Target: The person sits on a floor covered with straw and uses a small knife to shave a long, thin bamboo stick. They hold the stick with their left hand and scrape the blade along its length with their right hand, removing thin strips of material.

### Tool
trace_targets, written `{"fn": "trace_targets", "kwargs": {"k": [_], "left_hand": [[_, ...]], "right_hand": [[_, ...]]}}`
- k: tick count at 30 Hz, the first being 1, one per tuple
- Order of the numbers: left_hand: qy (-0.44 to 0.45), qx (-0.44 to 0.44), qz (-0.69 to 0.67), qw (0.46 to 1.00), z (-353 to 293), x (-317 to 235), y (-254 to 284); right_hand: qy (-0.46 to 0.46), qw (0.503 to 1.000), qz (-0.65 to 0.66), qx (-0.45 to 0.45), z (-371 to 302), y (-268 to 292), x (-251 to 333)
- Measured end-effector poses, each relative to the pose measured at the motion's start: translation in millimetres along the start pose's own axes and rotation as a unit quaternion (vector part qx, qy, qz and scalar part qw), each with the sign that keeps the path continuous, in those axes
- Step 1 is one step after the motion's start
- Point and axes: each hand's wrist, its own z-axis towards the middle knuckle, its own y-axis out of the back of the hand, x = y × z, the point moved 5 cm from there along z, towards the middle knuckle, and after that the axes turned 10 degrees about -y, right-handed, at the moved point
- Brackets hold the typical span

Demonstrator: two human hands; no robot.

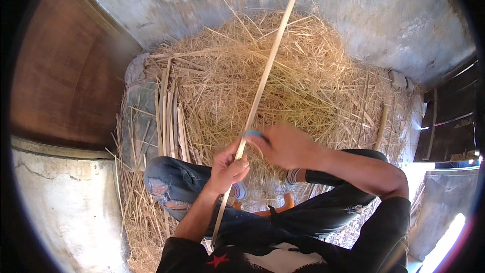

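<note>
My left hand point(230, 169) is closed round a long, pale, split bamboo strip point(271, 58). The strip runs slantwise from my lap, up past both hands, towards the far wall. My right hand point(290, 146) is beside the strip, just above and to the right of the left hand. It is blurred, with its fingers curled in. A small blue thing point(254, 133) shows at its front, against the strip. What the right hand holds is too smeared to name.
A heap of straw-like shavings point(303, 76) covers the floor ahead. Several split strips point(166, 111) lie on the left, near a brown panel point(70, 71). A grey wall point(374, 15) stands behind. Between my bent legs is an orange-brown curved piece point(287, 203).
</note>
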Motion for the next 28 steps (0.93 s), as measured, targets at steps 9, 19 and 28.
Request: {"fn": "trace_targets", "kwargs": {"k": [9, 19, 28], "left_hand": [[0.002, 0.036, 0.064, 0.997, -3.5, 5.6, 4.4], [0.022, 0.025, 0.043, 0.999, -2.3, 8.0, -0.9], [0.040, -0.033, -0.046, 0.998, -0.9, 8.5, 10.8]], "right_hand": [[0.038, 0.997, -0.072, -0.017, -5.1, -16.2, -5.0], [-0.022, 0.976, 0.062, 0.207, -3.7, -21.6, -7.5], [0.025, 0.995, -0.096, 0.030, -6.6, 15.6, -6.1]]}}
